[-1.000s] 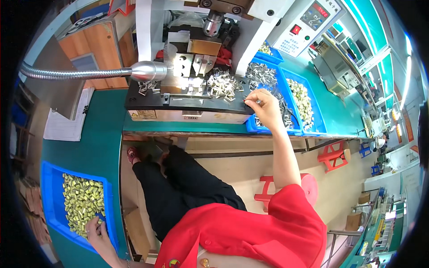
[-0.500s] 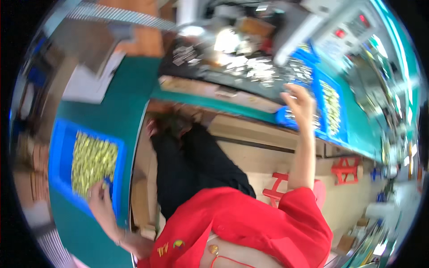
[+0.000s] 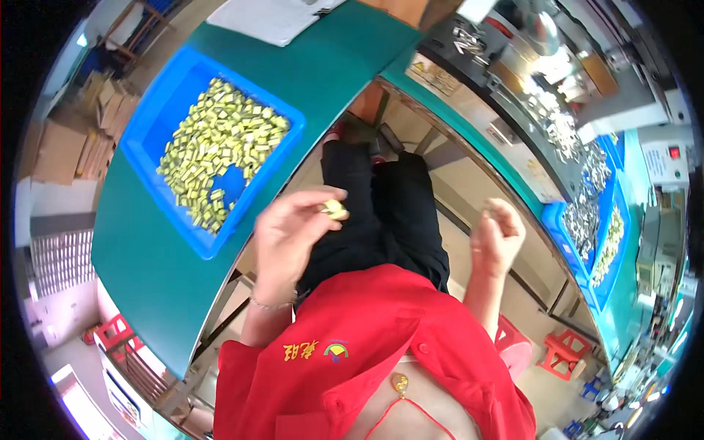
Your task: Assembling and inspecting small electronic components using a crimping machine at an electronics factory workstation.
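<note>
My left hand (image 3: 284, 231) is raised in front of my lap, thumb and fingers closed on a small yellow-green block (image 3: 335, 210). Whether more than one piece is in that grip I cannot tell. To the left, a blue tray (image 3: 160, 192) rests on the green table, holding a heap of similar yellow-green blocks (image 3: 213, 139); a patch of its floor shows through near the closest side. Out over the gap on the right, my right hand (image 3: 499, 236) has its fingers curled in against the thumb. Anything between those fingertips is too small to make out.
On the right bench, small blue bins (image 3: 568, 220) hold silvery metal parts (image 3: 583, 213) and more yellow-green pieces (image 3: 609, 249). A lit machine with a dark bed (image 3: 506, 110) stands there. White papers (image 3: 271, 18) lie on the far table edge. Red stools (image 3: 565, 354) stand at the lower right.
My left hand has left the blue tray and come to the middle with a yellow-green block. The right hand has drawn back from the metal parts toward my lap. The view has turned left.
</note>
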Available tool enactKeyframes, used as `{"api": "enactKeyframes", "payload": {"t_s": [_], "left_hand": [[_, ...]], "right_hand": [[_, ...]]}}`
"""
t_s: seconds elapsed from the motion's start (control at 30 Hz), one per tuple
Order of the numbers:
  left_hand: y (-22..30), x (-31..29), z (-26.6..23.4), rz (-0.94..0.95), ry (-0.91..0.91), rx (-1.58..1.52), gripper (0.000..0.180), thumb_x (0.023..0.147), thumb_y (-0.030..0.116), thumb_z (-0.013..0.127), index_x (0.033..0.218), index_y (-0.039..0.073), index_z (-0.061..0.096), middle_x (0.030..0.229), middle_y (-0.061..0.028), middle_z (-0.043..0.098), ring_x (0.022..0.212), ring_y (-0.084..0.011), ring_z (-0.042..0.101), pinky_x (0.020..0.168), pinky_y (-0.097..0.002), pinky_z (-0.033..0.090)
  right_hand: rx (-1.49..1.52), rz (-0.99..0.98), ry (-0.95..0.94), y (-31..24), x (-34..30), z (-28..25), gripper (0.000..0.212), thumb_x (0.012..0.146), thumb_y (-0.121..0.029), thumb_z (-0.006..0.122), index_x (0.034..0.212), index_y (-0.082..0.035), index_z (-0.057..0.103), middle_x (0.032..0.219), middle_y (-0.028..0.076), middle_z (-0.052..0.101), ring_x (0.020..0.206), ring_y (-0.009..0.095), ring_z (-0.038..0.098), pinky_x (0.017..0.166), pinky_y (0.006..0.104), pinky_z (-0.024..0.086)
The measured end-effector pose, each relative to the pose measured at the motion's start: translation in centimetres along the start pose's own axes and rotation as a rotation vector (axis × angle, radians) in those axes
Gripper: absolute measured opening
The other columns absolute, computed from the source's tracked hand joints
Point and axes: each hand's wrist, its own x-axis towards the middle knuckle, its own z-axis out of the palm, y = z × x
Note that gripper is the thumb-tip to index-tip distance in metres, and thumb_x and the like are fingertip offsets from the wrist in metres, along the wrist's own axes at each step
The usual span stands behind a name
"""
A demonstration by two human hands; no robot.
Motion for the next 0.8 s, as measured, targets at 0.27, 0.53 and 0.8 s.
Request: {"api": "enactKeyframes", "payload": {"t_s": [0.27, 0.53, 0.8], "left_hand": [[-4.1, 1.5, 4.2, -0.454, -0.286, -0.235, 0.023, 0.092, 0.006, 0.058, 0.114, -0.002, 0.058, 0.115, -0.0164, 0.062, 0.092, -0.0152, 0.064, 0.077, -0.0228, 0.052], [-4.7, 2.6, 6.1, -0.462, -0.339, -0.314, 0.026, 0.093, 0.009, 0.059, 0.116, -0.002, 0.058, 0.115, -0.0129, 0.062, 0.096, -0.016, 0.063, 0.085, -0.0264, 0.051], [-5.7, 2.4, 5.7, -0.503, -0.347, -0.418, 0.026, 0.093, 0.009, 0.058, 0.117, -0.002, 0.058, 0.118, -0.0154, 0.061, 0.099, -0.0167, 0.063, 0.086, -0.0268, 0.052]], "right_hand": [[-0.104, -0.148, -0.323, 0.8, -1.2, 2.3, 0.033, 0.073, 0.014, 0.067, 0.105, 0.008, 0.061, 0.07, 0.008, 0.06, 0.053, 0.011, 0.058, 0.046, 0.0216, 0.046], [-0.037, -0.07, -0.307, 0.4, -1.4, 2.1, 0.034, 0.073, 0.012, 0.071, 0.106, 0.007, 0.062, 0.087, 0.008, 0.061, 0.076, 0.01, 0.06, 0.066, 0.022, 0.049], [-0.152, -0.157, -0.325, 0.9, -1.3, 1.4, 0.032, 0.072, 0.011, 0.071, 0.103, 0.006, 0.063, 0.085, 0.007, 0.061, 0.074, 0.01, 0.059, 0.062, 0.0218, 0.048]]}}
